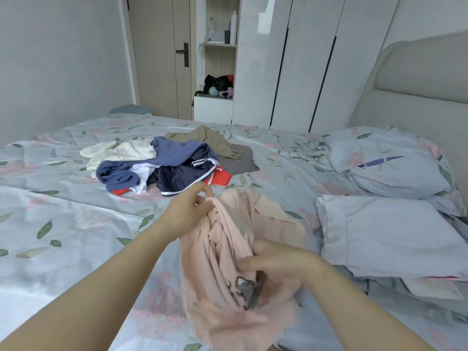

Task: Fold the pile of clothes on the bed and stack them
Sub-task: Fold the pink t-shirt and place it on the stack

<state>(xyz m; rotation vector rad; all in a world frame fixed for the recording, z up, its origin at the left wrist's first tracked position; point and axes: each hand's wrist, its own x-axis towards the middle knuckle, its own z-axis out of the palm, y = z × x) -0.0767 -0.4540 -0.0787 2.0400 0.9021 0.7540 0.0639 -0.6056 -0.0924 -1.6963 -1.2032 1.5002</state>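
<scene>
Gripping the pink garment at two points, both hands are clamped on the same piece of fabric and stand apart from each other. The left hand pinches the bunched upper edge between thumb and fingers. The right hand holds a gathered fold lower down and nearer the camera, with its fingers curled into the cloth. The garment hangs crumpled between and below the hands, over the near part of the bed. A dark grey printed motif shows just below the right hand, and the lower part of the garment is blurred. The pile of clothes lies unfolded at mid-bed, beyond the left hand and apart from the pink garment. A blue sweatshirt lies across the top of the pile, with a cream garment at its far left. Navy shorts with white stripes lie at the near right, over a red-orange item. A khaki garment lies at the far side, resting partly on a grey garment that lies flat. Two pillows lie at the right, below the padded headboard. Against the far wall stand a glossy white wardrobe, an open shelf niche holding bottles, and a closed door.
</scene>
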